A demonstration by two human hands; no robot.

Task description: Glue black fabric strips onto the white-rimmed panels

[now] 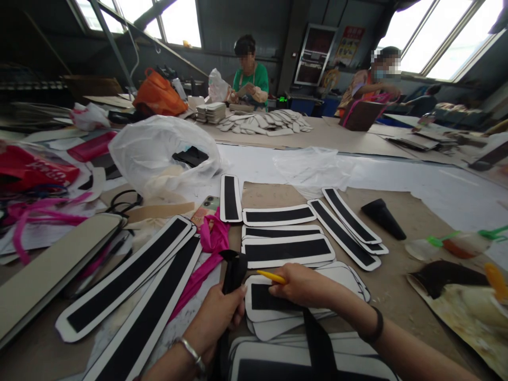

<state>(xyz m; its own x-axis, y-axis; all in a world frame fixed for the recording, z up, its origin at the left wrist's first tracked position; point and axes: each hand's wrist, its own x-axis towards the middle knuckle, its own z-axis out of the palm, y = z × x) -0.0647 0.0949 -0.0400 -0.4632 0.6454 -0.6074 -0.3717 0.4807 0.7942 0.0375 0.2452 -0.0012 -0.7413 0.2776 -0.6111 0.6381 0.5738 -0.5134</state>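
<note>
My left hand is closed around a bunch of black strip material that stands up above the fist. In my closed right hand is a thin yellow tool, its pointed end toward the left hand; its exact kind is unclear. The right fingers rest on a black strip lying on a white rounded panel. A loose length of black strip hangs down from beneath that hand across the stack below. More white panels with black strips lie just beyond.
Long white panels with black strips lie at left, near a pink ribbon and a phone. A clear plastic bag sits behind. At right are a black cone-shaped piece and small bottles. Two people work across the table.
</note>
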